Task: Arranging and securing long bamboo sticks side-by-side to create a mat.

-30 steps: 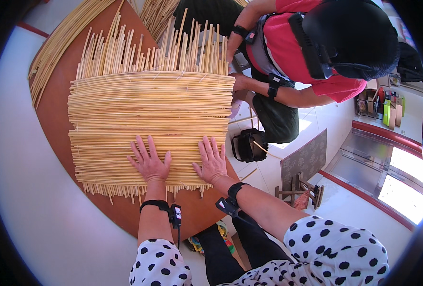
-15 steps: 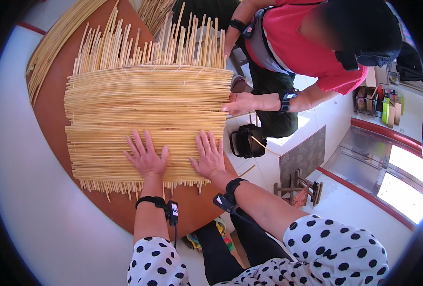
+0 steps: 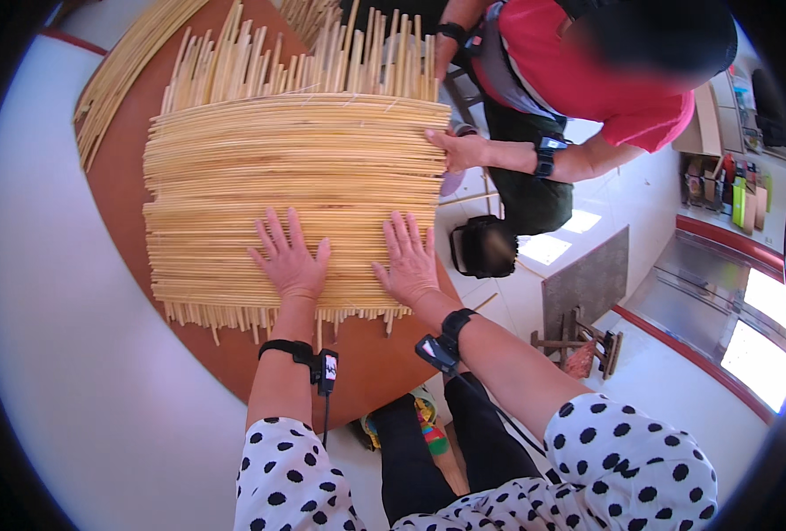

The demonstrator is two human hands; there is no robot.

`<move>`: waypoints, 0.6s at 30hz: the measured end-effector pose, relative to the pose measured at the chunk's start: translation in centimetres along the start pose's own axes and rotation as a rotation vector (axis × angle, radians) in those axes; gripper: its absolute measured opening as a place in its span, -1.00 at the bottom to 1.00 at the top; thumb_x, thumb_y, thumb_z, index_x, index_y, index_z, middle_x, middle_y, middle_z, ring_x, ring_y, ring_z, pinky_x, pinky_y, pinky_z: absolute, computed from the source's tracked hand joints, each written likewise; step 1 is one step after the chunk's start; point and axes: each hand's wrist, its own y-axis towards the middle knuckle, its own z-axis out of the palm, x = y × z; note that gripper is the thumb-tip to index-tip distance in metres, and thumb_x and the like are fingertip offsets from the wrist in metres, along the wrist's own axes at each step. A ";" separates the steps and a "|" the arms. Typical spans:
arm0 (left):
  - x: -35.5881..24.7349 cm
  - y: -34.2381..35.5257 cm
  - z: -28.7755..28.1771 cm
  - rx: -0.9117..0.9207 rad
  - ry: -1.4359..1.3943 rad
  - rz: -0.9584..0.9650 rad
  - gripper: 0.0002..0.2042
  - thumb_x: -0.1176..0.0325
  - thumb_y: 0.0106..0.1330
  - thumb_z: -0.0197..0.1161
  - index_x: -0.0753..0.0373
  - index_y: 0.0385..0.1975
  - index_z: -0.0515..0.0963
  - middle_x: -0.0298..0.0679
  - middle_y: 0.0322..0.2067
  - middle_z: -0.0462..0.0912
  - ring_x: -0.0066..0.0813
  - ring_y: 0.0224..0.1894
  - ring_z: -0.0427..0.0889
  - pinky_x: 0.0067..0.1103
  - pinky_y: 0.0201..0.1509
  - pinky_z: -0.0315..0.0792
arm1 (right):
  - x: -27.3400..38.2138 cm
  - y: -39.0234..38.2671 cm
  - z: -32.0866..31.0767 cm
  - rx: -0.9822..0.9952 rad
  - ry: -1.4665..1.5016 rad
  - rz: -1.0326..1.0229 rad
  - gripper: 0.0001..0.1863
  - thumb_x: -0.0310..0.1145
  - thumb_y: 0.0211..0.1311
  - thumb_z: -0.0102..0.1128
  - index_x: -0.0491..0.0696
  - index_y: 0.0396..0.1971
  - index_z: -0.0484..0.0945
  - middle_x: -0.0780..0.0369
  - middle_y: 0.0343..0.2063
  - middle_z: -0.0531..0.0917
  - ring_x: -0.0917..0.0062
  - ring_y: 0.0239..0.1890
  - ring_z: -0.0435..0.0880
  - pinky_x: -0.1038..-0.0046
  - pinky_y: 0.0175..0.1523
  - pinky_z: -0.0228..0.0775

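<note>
A mat of pale yellow stalks (image 3: 234, 186), laid side by side with thin stitching near its far edge, lies on a brown table (image 3: 384, 354). My left hand (image 3: 294, 265) rests flat on the near part of the mat, fingers spread and pointing away from me. To its right, my right hand (image 3: 411, 265) is also pressed flat on the stalks near the mat's right side, thumb out. Neither hand grips anything. A co-worker's hand (image 3: 459, 150) touches the mat's right edge farther up.
Upright stalk ends (image 3: 225, 66) stick out beyond the mat's far edge. A bundle of long stalks (image 3: 132, 75) lies along the table's far left. The co-worker in a red shirt (image 3: 579, 80) sits close on the right. A small wooden stool (image 3: 583, 345) stands on the floor.
The whole view has shifted, so the mat, table and both my hands appear higher and farther right. My hands stay flat on the mat. The co-worker's hand remains at its right edge.
</note>
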 end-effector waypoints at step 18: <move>23.5 5.1 -1.4 -0.215 -0.045 -0.505 -0.29 -0.22 0.37 -0.04 -0.05 0.44 0.03 -0.16 0.36 0.19 -0.17 0.39 0.19 -0.05 0.31 0.17 | -0.5 0.3 0.0 -0.007 -0.056 0.014 -0.12 0.13 0.26 0.01 -0.04 0.44 -0.02 0.20 0.49 -0.08 0.25 0.53 -0.21 -0.06 0.49 -0.38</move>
